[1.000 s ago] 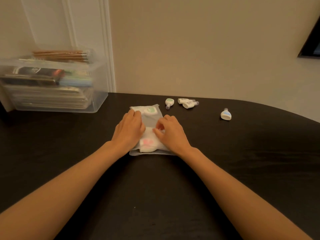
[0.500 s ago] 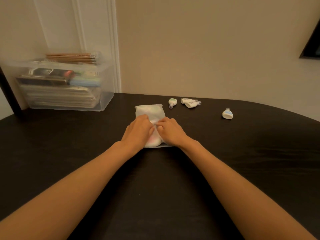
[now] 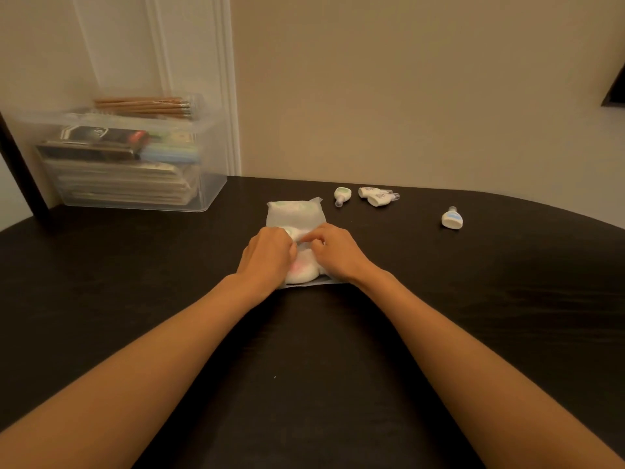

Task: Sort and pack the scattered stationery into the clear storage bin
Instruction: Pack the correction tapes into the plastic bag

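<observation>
Left hand (image 3: 267, 257) and right hand (image 3: 336, 255) meet on the frosted pouch (image 3: 294, 214), curled fingertips pinching its middle. It lies flat on the black table (image 3: 135, 282). Small white dispensers (image 3: 378, 199) are scattered just beyond, to the right. The clear storage bin (image 3: 211, 194) stands far left, well apart.

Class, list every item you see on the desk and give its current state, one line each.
Bin: open, nearly full, pencils on top.
Pouch: flat on table, partly filled.
Loose bottles: lying on table, unpacked.
Left grip: holding pouch.
Right grip: pinching pouch.
</observation>
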The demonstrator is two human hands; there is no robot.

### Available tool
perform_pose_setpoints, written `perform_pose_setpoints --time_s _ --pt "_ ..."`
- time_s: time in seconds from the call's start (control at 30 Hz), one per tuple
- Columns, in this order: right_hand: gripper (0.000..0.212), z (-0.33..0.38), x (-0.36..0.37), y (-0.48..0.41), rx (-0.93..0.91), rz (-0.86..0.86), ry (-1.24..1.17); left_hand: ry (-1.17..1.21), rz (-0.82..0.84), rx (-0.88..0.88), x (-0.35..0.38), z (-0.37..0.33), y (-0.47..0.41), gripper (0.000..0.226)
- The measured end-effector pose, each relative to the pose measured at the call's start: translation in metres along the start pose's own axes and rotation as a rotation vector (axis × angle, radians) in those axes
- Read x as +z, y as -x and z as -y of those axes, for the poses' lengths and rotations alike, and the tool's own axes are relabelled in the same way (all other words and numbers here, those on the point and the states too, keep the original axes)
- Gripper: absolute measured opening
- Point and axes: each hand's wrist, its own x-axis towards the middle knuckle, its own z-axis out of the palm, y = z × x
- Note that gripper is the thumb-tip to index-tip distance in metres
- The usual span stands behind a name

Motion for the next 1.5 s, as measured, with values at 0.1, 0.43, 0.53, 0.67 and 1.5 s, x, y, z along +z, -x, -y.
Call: perform_pose_setpoints --time_s 0.1,0.43,0.53,0.67,1.5 --pt "0.036 0.0 0.001 -0.009 0.072 0.025 0.045 0.006 0.071 -0.039 -0.001 0.0 -0.01 0.025" --pt "0.041 -0.005 0.0 -0.041 0.117 0.183 0.195 -0.117 0.331 0.0 0.002 0.006 -0.045 0.04" --pt "0.043 -0.008 0.0 -0.045 0.149 0.172 0.191 -0.058 0.335 -0.073 0.004 0.008 -0.048 0.041" --pt "0.043 -0.008 -0.004 -0.028 0.13 0.002 0.023 -0.073 0.264 0.014 -0.005 0.004 -0.035 0.04" --pt "0.035 0.003 -0.009 0.032 0.013 -0.013 0.147 0.001 0.055 0.082 0.002 -0.001 0.003 0.025"
